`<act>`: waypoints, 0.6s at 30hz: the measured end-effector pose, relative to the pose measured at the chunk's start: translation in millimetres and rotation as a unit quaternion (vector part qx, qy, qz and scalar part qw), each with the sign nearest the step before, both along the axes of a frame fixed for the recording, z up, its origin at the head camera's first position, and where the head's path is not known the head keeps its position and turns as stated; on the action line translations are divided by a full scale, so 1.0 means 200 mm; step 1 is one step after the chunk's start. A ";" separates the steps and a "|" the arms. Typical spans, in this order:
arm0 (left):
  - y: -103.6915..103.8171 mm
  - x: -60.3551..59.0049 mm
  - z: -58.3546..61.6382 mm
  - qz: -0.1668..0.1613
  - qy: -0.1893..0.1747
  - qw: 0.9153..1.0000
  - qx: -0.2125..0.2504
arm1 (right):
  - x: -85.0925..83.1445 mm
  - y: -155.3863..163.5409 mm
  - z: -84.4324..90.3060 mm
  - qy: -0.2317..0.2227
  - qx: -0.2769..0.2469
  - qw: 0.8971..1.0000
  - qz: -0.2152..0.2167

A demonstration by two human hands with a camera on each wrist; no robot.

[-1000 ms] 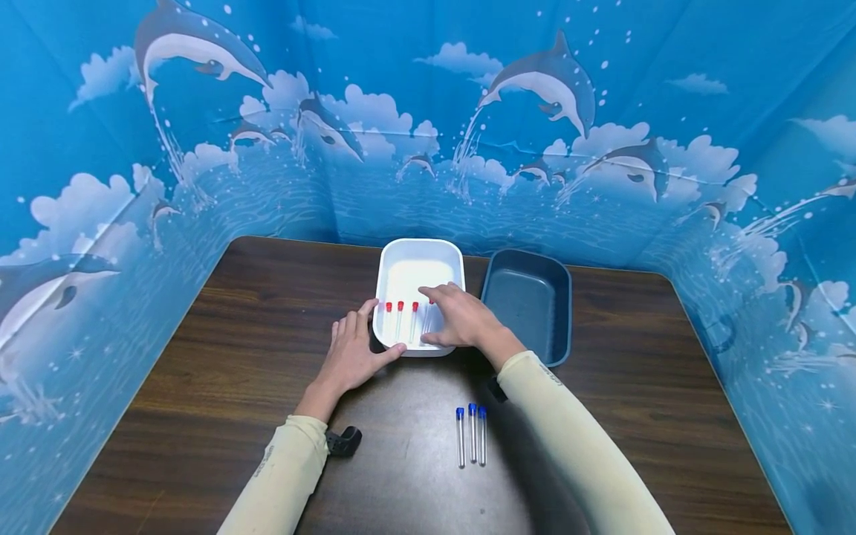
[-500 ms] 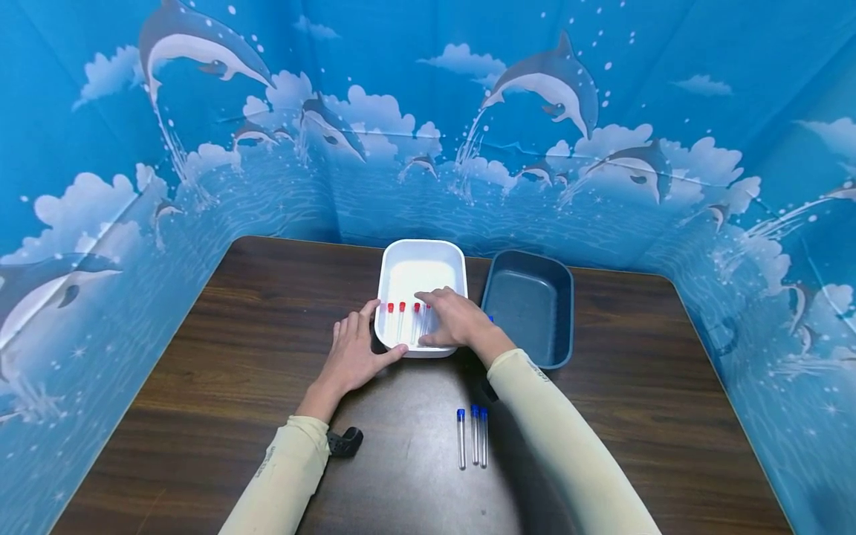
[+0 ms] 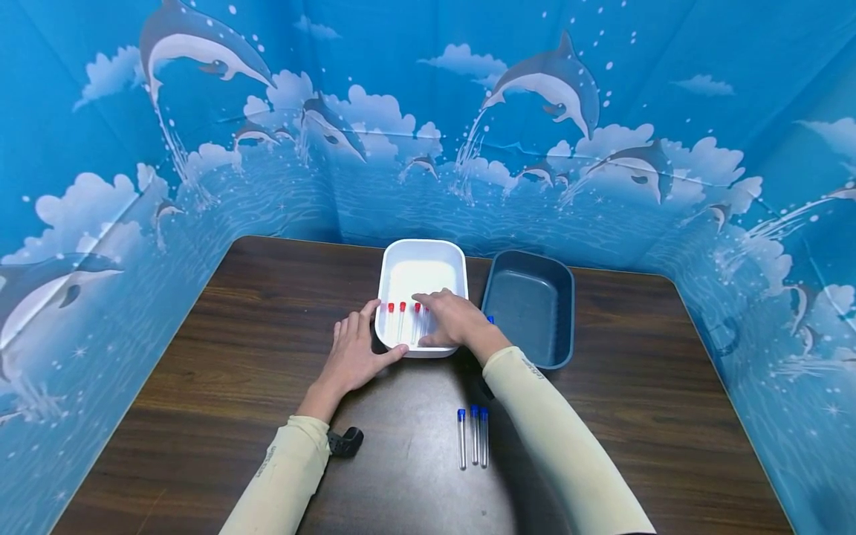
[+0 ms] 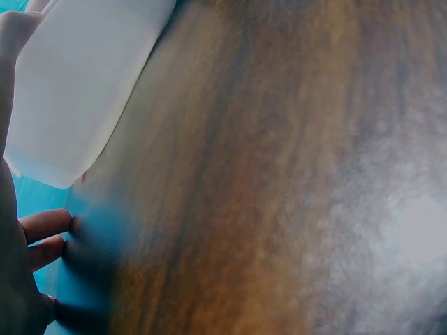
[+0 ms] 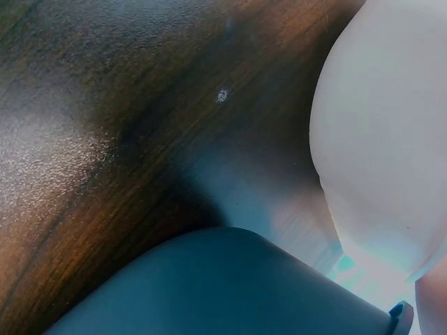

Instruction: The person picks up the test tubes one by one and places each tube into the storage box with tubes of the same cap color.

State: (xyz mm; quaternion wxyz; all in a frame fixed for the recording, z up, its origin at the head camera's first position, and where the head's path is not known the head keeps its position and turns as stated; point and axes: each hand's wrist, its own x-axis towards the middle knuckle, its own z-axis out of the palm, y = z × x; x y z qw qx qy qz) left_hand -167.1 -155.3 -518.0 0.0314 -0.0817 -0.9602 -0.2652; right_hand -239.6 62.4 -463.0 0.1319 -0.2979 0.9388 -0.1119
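Three red-capped tubes (image 3: pixel 402 319) are lying in our white tray (image 3: pixel 420 256); our right hand (image 3: pixel 453 319) is barely shifting, fingers flat on them, left hand (image 3: pixel 352 355) relaxed, steadying tray on counter (image 3: pixel 221 349).

Three red-capped tubes (image 3: pixel 401 321), three blue-capped tubes (image 3: pixel 472 437), one white tray (image 3: pixel 421 256), one blue tray (image 3: pixel 531 305).

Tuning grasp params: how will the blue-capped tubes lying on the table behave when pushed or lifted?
The blue-capped tubes look like thin clear cylinders lying flat on the table, so probably roll sideways if nudged. Likely light, rigid and slippery; possibly fragile if glass.
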 end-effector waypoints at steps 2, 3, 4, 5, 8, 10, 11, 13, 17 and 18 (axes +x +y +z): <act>0.00 0.00 0.00 0.001 0.000 1.000 -0.001 | 0.00 0.00 0.00 -0.004 0.004 1.000 -0.002; 0.00 0.00 0.00 0.001 0.000 1.000 0.000 | 0.00 0.00 0.00 -0.005 0.006 1.000 -0.002; 0.00 0.00 0.00 0.001 0.000 1.000 0.000 | 0.00 -0.01 0.00 -0.006 0.009 1.000 -0.002; 0.00 0.00 -0.01 0.000 0.000 1.000 0.001 | 0.00 -0.01 0.00 -0.005 0.013 1.000 -0.003; 0.00 0.00 -0.01 0.001 -0.003 1.000 0.001 | 0.00 -0.01 -0.01 -0.007 0.022 1.000 -0.003; 0.00 0.00 -0.01 0.001 -0.006 1.000 0.003 | 0.00 -0.02 -0.01 -0.008 0.026 1.000 -0.003; 0.00 0.00 -0.01 0.001 -0.006 1.000 0.002 | 0.00 -0.02 -0.01 -0.009 0.027 1.000 -0.004; 0.00 0.00 -0.01 0.001 -0.006 1.000 0.001 | 0.00 -0.02 0.00 -0.009 0.030 0.999 -0.005; 0.00 0.00 0.00 0.001 -0.004 1.000 0.002 | 0.00 -0.02 0.00 -0.005 0.035 0.999 -0.008; 0.00 0.00 0.00 0.001 -0.004 1.000 0.003 | 0.00 -0.03 0.00 -0.005 0.035 0.999 -0.008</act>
